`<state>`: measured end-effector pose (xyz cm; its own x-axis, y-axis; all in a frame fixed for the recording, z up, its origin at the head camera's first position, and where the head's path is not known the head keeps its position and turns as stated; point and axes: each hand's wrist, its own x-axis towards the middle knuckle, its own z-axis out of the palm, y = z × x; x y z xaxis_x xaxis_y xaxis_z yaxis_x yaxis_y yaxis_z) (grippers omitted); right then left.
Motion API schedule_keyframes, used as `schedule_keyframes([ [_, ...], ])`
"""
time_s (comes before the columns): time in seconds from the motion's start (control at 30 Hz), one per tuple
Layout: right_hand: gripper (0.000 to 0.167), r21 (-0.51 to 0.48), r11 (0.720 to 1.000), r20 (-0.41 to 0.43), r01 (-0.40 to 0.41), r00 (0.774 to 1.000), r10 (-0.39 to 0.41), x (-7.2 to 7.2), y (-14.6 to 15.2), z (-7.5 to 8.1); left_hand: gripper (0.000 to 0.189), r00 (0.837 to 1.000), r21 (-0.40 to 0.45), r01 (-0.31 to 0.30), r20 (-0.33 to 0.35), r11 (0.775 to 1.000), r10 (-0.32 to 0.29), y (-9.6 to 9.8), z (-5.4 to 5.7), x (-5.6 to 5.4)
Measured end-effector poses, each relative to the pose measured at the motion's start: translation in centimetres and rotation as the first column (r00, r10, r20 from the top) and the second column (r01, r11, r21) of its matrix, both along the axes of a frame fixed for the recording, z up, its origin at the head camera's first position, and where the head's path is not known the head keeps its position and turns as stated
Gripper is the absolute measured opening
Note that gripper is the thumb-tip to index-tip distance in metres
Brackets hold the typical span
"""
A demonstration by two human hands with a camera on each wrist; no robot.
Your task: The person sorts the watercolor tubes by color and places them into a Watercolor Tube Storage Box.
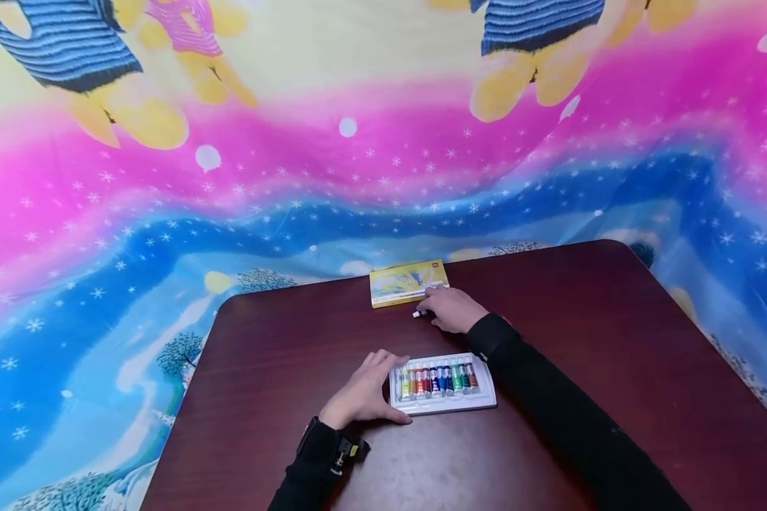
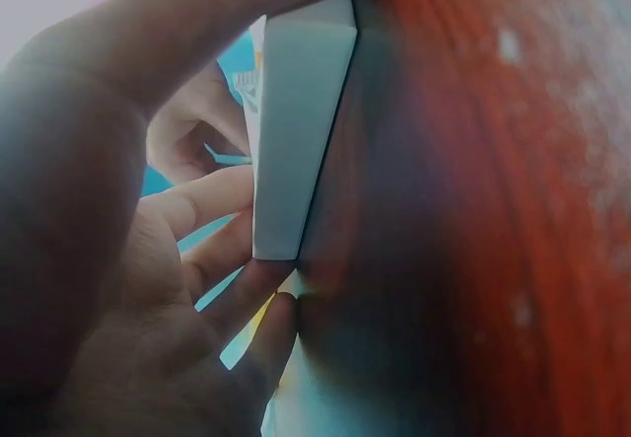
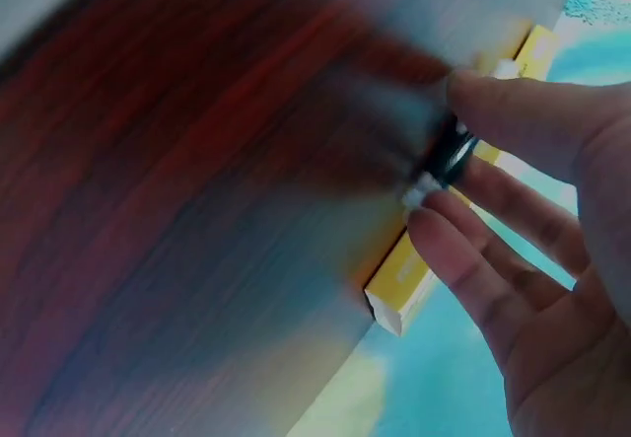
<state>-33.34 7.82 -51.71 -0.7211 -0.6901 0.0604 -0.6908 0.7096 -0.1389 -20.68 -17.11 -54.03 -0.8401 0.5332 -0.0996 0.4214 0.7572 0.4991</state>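
My left hand (image 1: 363,392) grips the left end of a white plastic tray (image 1: 450,407), thumb along its near edge and fingers round the far side. In the tray lies a row of small paint tubes (image 1: 439,380) in yellow, red, blue, green and brown. Farther back, my right hand (image 1: 454,311) pinches a small black paint tube (image 3: 455,149) with a white end between thumb and fingers. That hand is right in front of a flat yellow box (image 1: 404,282), overlapping its near right corner in the head view.
Everything lies on a dark red-brown wooden table (image 1: 281,341) with rounded far corners. The yellow box sits at the table's far edge. Close behind that edge hangs a colourful printed cloth (image 1: 358,163), which also runs down both sides.
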Motion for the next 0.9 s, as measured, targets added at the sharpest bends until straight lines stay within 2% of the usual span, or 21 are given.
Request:
schedule_keyframes([
  [0.1, 0.019, 0.003, 1.0, 0.005, 0.004, 1.0, -0.004, 0.3, 0.1, -0.1, 0.105, 1.0, -0.01, 0.001, 0.003, 1.0, -0.001, 0.1, -0.1, 0.2],
  [0.23, 0.011, 0.035, 0.999, -0.007, 0.021, 1.0, -0.021, 0.7, 0.3, 0.1, 0.106, 1.0, -0.013, -0.001, 0.008, 1.0, 0.001, 0.2, 0.2, 0.3],
  [0.33, 0.01, 0.06, 0.997, -0.005, 0.049, 0.999, -0.049, 1.0, 0.4, 0.3, 0.106, 1.0, -0.01, -0.002, 0.003, 1.0, 0.002, 0.1, 0.3, 0.3],
  [0.43, 0.016, 0.052, 0.995, 0.045, 0.091, 0.995, -0.093, 1.2, 0.8, 0.7, 0.106, 1.0, -0.007, -0.003, -0.002, 1.0, 0.003, 0.1, 0.4, 0.2],
  [0.53, 0.021, -0.029, 0.989, 0.137, 0.145, 0.981, -0.14, 1.3, 1.2, 1.3, 0.106, 1.0, -0.006, -0.002, -0.008, 1.0, 0.002, 0.0, 0.4, 0.2],
  [0.7, 0.021, -0.204, 0.953, 0.282, 0.224, 0.946, -0.162, 1.6, 2.2, 2.2, 0.106, 1.0, 0.0, -0.002, -0.012, 1.0, 0.002, 0.0, 0.4, 0.1],
  [0.83, 0.033, -0.33, 0.916, 0.372, 0.229, 0.923, -0.097, 2.5, 3.1, 2.6, 0.106, 1.0, -0.002, -0.005, -0.008, 1.0, 0.005, 0.1, 0.4, 0.2],
  [0.9, 0.044, -0.414, 0.882, 0.41, 0.226, 0.911, -0.041, 3.2, 3.5, 2.8, 0.106, 1.0, -0.004, -0.006, -0.007, 1.0, 0.006, 0.1, 0.4, 0.1],
])
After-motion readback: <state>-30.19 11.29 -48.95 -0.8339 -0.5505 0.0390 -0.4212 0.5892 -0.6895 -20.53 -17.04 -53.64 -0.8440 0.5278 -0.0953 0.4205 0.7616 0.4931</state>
